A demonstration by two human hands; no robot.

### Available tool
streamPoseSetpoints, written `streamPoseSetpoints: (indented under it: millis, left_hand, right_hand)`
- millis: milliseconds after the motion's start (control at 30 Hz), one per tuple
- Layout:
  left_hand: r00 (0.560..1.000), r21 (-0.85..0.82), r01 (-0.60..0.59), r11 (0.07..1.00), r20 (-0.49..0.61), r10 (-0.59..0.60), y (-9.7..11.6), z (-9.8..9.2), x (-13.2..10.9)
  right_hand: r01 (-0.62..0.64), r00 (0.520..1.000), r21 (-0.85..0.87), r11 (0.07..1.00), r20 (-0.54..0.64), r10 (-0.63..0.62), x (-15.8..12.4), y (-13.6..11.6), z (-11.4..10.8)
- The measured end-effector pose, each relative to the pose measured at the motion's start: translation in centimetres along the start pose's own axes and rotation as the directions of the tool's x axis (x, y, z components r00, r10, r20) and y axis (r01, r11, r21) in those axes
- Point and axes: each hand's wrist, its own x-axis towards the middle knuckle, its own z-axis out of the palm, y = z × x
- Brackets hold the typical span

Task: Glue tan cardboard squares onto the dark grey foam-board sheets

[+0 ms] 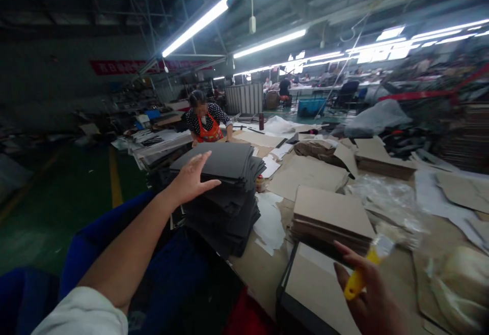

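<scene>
My left hand [192, 178] is stretched out with fingers apart, open, resting on the near edge of a tall stack of dark grey sheets [225, 197]. My right hand [372, 299] is closed round the yellow handle of a brush [367, 266], whose pale bristles point up and right. Just below the brush lies a brown board inside a dark-edged tray or cover [317, 284]. Behind it sits a stack of brown cardboard sheets [330, 218].
A long worktable [260, 269] carries more cardboard stacks [382, 159], crumpled clear plastic [385, 197] and white paper scraps [269, 220]. A co-worker in an orange apron [206, 121] leans over the far end. Green floor with a yellow line [114, 177] lies left; a blue bin [114, 243] stands beneath my left arm.
</scene>
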Motion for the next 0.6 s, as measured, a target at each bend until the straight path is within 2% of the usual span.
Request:
streamPoseSetpoints:
  millis: [33,100,200,300,367,433,467,533,600]
  left_hand:
    - [0.997,-0.011,-0.021,1.000,0.081,0.022,-0.7,0.3,0.7]
    - [0.987,-0.004,-0.075,0.997,0.145,0.075,-1.2,0.7,1.5]
    - [0.975,0.020,-0.155,0.988,0.162,0.150,-1.2,0.2,1.8]
    - [0.962,-0.033,-0.192,0.981,0.192,0.195,-1.3,-0.8,2.0]
    - [0.962,-0.070,-0.227,0.971,0.140,0.235,-0.9,-1.3,1.5]
    - [0.961,-0.041,-0.277,0.960,-0.003,0.278,0.8,-1.4,0.3]
    - [0.947,-0.011,-0.314,0.949,-0.083,0.312,2.3,-1.3,-0.7]
    - [0.889,0.030,-0.426,0.904,-0.169,0.424,6.5,-0.6,-3.0]
    - [0.797,-0.002,-0.588,0.809,-0.171,0.579,11.3,0.7,-5.5]
  right_hand:
    - [0.036,0.999,0.028,0.999,0.029,-0.037,0.7,-1.4,0.3]
    - [0.089,0.995,0.086,0.992,0.046,-0.093,1.7,-3.4,0.9]
    - [0.123,0.990,0.172,0.977,0.051,-0.134,2.6,-4.7,1.4]
    - [0.101,0.991,0.248,0.964,0.059,-0.119,3.2,-5.2,1.8]
    - [0.052,0.994,0.326,0.944,0.073,-0.080,3.4,-5.8,1.9]
    - [-0.028,0.995,0.438,0.899,0.100,-0.018,3.7,-7.0,1.8]
    - [-0.077,0.993,0.497,0.864,0.116,0.022,3.9,-7.7,1.6]
    - [-0.179,0.982,0.590,0.787,0.152,0.109,4.3,-8.6,1.1]
    - [-0.239,0.971,0.576,0.782,0.159,0.180,4.6,-8.0,0.4]
